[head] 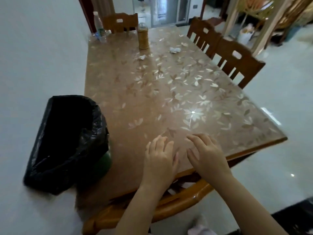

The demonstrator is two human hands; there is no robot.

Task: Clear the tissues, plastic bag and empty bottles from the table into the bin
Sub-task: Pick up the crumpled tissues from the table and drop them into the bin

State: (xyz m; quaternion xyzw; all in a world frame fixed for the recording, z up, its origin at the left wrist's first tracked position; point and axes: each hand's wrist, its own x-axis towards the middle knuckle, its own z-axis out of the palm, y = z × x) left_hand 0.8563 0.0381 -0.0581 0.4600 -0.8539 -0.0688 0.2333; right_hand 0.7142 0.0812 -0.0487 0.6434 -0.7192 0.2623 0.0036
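Observation:
My left hand (160, 156) and my right hand (205, 153) rest side by side, palms down, on the near edge of the table (152, 102), fingers spread and holding nothing. A green bin lined with a black bag (67, 141) stands at the table's near left corner, its mouth open. Far across the table lie a crumpled white tissue (174, 50) and a smaller tissue (142, 57). At the far left corner stands a clear plastic bottle (98, 22), with another clear bottle (102, 35) lying at its foot.
A tall jar wrapped in woven straw (143, 36) stands at the far middle. Wooden chairs sit at the far end (120, 22), along the right side (237, 63) and below my arms (169, 206). A white wall (33, 56) borders the table's left side.

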